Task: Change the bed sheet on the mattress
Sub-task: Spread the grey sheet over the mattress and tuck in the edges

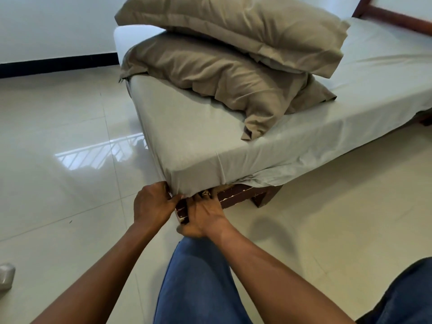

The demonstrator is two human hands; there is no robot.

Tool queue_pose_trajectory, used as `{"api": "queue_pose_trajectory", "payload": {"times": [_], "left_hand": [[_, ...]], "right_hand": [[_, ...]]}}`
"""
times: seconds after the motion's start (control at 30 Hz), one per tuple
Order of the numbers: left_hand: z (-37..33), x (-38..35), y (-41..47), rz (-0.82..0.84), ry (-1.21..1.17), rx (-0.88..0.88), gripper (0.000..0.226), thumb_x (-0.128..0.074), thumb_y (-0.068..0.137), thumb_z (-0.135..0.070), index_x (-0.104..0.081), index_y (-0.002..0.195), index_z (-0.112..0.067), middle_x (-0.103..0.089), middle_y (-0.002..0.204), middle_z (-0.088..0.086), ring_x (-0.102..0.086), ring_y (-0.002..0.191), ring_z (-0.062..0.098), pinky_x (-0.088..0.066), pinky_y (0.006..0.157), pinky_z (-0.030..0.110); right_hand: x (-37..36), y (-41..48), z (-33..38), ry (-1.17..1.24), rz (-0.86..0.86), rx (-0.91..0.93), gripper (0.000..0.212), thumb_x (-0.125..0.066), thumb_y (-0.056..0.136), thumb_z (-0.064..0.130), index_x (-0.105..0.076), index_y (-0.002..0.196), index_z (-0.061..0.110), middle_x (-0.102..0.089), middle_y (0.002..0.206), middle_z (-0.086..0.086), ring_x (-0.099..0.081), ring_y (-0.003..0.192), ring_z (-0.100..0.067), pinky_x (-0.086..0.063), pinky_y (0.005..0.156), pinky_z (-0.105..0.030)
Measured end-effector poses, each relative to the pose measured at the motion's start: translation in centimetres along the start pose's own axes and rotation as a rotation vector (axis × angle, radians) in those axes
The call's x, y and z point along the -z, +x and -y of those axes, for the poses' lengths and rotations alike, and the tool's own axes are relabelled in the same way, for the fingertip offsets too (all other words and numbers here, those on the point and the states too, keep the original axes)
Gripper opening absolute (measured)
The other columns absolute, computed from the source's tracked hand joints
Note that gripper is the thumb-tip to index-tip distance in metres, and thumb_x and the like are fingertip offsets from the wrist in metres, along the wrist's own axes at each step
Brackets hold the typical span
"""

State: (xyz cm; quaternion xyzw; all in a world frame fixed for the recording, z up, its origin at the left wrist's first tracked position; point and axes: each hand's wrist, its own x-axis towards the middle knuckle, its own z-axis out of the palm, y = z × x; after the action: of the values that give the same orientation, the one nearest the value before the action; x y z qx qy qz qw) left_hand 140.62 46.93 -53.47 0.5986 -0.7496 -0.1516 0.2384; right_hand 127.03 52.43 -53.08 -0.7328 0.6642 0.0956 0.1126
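- Bed sheet (210, 146), just one, pale grey-green: its near corner is bunched between both hands, low on the corner of the mattress (125, 39).
- Left hand (153, 204) has curled fingers pinching the corner fold.
- Right hand (203, 217) reaches up under the hem. Its fingertips are hidden, so can't tell if it's gripping.
- Sheet's mostly smooth on top, creased at the corner, and a loose edge hangs along the right side over the dark wooden frame (238, 195).
- Two tan pillows, top one (233, 26) stacked on the lower one (210, 73), sit on the sheet.
- Glossy tiled floor (70, 136) all round.
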Motion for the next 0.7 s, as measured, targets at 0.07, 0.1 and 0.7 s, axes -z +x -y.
{"api": "queue_pose_trajectory", "payload": {"times": [0.07, 0.1, 0.7], "left_hand": [[0.7, -0.2, -0.4, -0.011, 0.016, -0.012, 0.03, -0.078, 0.084, -0.044, -0.074, 0.091, -0.016, -0.072, 0.074, 0.002, -0.068, 0.064, 0.021, -0.051, 0.059, 0.026], [1.0, -0.3, -0.5, -0.014, 0.021, -0.021, 0.028, -0.078, 0.085, -0.042, -0.075, 0.093, -0.016, -0.073, 0.075, 0.002, -0.068, 0.066, 0.022, -0.052, 0.059, 0.027], [2.1, -0.6, 1.1, -0.131, 0.24, -0.276, 0.034, -0.086, 0.079, -0.031, -0.062, 0.067, -0.01, -0.059, 0.056, 0.007, -0.052, 0.041, 0.025, -0.036, 0.043, 0.024]], "right_hand": [[-0.1, -1.2, -0.9, 0.018, -0.051, 0.105, 0.087, -0.061, 0.083, 0.058, -0.033, 0.152, 0.014, -0.047, 0.151, -0.012, -0.036, 0.144, -0.034, -0.006, 0.124, -0.058], [-0.1, -2.0, -1.3, 0.036, -0.081, 0.154, 0.085, -0.063, 0.084, 0.05, -0.033, 0.153, 0.012, -0.048, 0.15, -0.012, -0.036, 0.145, -0.032, -0.008, 0.125, -0.055], [-1.9, 0.5, 0.3, 0.113, -0.211, -0.02, 0.076, -0.051, 0.084, 0.062, -0.036, 0.148, 0.024, -0.05, 0.147, -0.003, -0.044, 0.138, -0.03, -0.015, 0.119, -0.059]]}}
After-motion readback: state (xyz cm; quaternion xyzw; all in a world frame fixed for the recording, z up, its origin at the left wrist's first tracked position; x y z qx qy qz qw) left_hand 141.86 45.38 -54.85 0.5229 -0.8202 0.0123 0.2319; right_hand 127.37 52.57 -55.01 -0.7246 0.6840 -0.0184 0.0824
